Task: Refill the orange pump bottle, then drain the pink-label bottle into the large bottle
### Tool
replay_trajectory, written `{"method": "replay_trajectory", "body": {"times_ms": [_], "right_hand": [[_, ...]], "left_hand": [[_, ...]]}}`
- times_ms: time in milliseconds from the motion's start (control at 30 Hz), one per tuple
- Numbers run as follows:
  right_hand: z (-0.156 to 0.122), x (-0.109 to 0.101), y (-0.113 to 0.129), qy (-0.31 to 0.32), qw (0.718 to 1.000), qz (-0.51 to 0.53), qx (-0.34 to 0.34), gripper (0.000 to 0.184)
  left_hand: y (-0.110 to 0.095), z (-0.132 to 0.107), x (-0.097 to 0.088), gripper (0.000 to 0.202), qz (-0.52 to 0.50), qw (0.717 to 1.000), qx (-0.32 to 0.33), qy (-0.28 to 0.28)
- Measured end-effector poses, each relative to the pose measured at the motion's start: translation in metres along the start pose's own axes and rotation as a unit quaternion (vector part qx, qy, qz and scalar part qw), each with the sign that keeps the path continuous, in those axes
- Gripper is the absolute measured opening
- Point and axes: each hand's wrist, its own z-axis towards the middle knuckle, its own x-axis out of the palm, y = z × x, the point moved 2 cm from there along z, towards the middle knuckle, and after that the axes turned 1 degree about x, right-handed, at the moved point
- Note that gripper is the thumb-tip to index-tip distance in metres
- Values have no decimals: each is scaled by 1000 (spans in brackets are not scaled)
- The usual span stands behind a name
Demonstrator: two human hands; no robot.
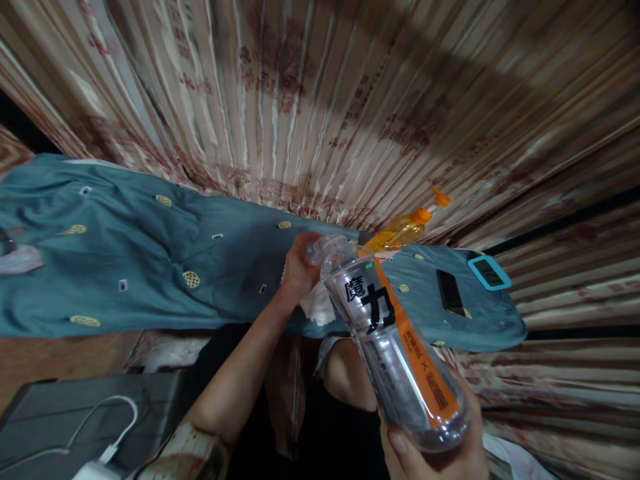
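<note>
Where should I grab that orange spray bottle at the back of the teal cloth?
Probably best to grip the orange spray bottle around its narrow neck, just below the nozzle, coming from above and the right. It is tilted with the nozzle pointing up and right, and the clear bottle held in front covers its lower body.

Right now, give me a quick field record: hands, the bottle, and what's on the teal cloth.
right hand: grips the base of the clear bottle, which is tilted and has an orange label
left hand: curled at the bottle's neck; grip unclear
white cloth: just below left hand
teal cloth: bears orange spray bottle, black phone, blue-framed device
backdrop: striped curtain
</note>
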Motion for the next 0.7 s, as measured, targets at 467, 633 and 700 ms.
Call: {"method": "replay_trajectory", "body": {"times_ms": [467,633,700], "right_hand": [[-2,1,3,4,998,31,50,106],[-1,1,5,-2,999,27,40,105],[-1,1,7,-3,999,19,40,106]], "left_hand": [[2,-1,2,53,-16,1000,2,-5],[3,-1,2,53,-10,1000,2,-5],[3,-2,3,52,-9,1000,4,-4]]}}
